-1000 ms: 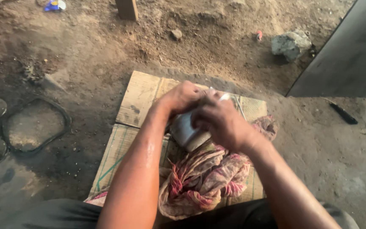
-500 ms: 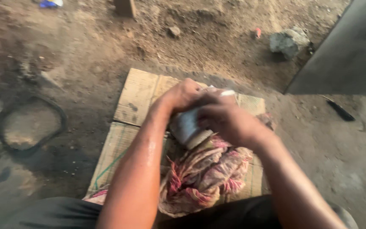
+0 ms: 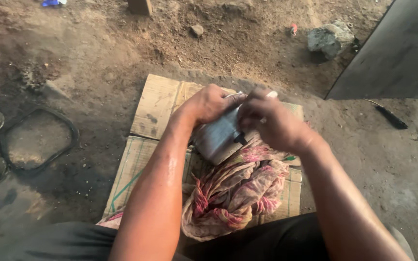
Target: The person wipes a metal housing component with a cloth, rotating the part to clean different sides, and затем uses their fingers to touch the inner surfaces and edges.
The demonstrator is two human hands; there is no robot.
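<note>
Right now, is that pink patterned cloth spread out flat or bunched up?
Bunched up. The cloth lies in crumpled folds on the cardboard, below both hands.

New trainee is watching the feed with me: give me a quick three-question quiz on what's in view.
1. True or false: both hands grip the grey metal piece.
2. What lies under it? A) patterned cloth B) bucket C) brick
3. What covers the dirt beneath the work?

Key:
1. True: left hand and right hand both hold it.
2. A, the patterned cloth.
3. Flattened cardboard.
</note>
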